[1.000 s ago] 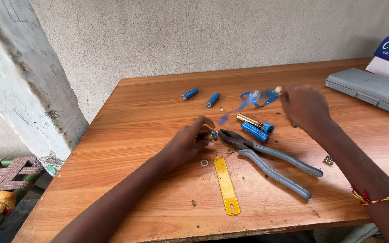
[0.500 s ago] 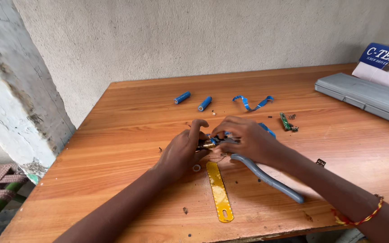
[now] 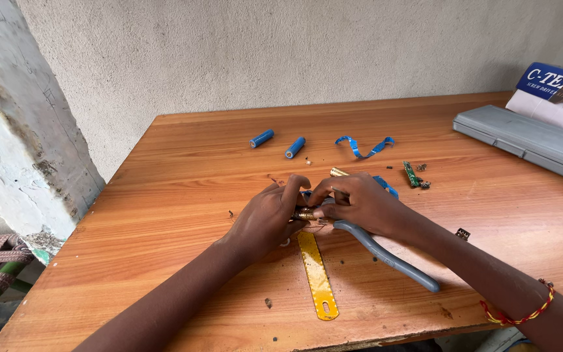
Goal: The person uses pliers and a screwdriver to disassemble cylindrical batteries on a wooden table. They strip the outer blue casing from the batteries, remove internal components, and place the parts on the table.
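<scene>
My left hand point(image 3: 267, 218) and my right hand point(image 3: 360, 203) meet at the middle of the wooden table point(image 3: 177, 195). Between their fingertips they pinch a small brass-coloured cylinder point(image 3: 305, 214). A second brass end point(image 3: 338, 173) shows just above my right hand. Grey-handled pliers point(image 3: 386, 254) lie under my right hand, handles pointing to the near right. A yellow metal strip point(image 3: 317, 277) lies on the table just below both hands. Part of a blue piece point(image 3: 386, 187) shows behind my right hand.
Two blue cylindrical cells point(image 3: 262, 138) point(image 3: 295, 147) and a curled blue wrapper strip point(image 3: 363, 147) lie further back. A small green circuit board point(image 3: 413, 175) sits to the right. A grey case point(image 3: 529, 140) and a box point(image 3: 552, 91) stand at the far right. A wall runs behind.
My right hand came down from the blue wrapper at the back and joined my left hand over the pliers. Both hands now pinch the brass piece.
</scene>
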